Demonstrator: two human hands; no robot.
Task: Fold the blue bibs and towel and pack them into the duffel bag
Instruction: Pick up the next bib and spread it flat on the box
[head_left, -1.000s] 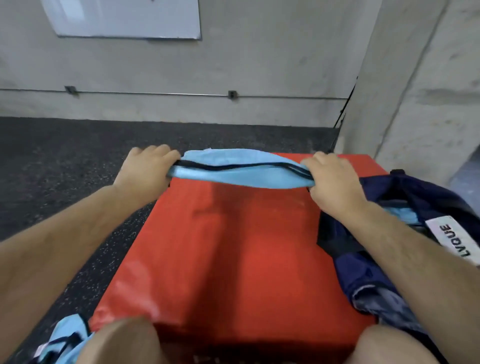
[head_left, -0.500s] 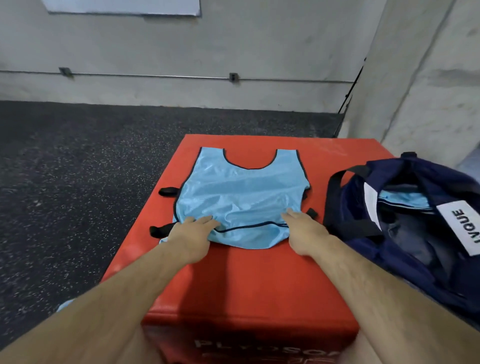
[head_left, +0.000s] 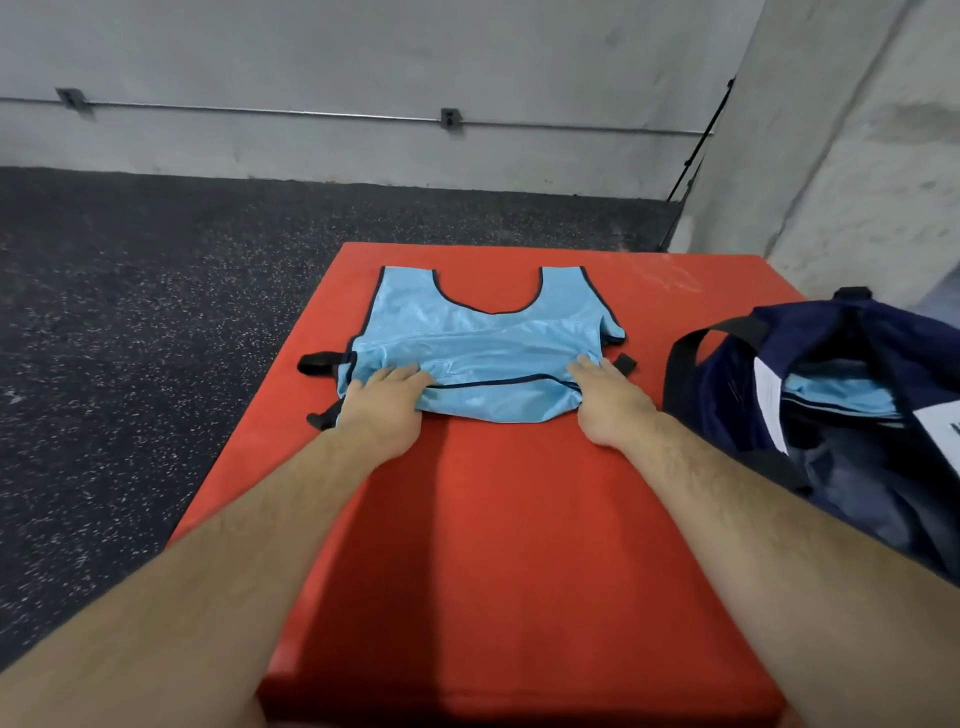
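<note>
A light blue bib (head_left: 483, 343) with dark trim lies flat on the red box (head_left: 498, 545), its neck opening facing away from me. Black side straps stick out at its left and right edges. My left hand (head_left: 382, 402) rests on the bib's near left corner with fingers straight. My right hand (head_left: 605, 397) presses the near right corner, fingers flat too. The navy duffel bag (head_left: 831, 415) stands open at the right of the box, with folded light blue fabric (head_left: 836, 397) inside it.
The red box stands on a dark speckled rubber floor (head_left: 156, 338). A grey concrete wall (head_left: 363, 78) with a thin metal rail runs behind, and a concrete pillar (head_left: 857, 156) rises at the right, just behind the bag.
One second ago both hands held the bib bunched in the air at the box's far side. It now lies spread flat, and the hands rest on its near corners, pushed slightly forward.
</note>
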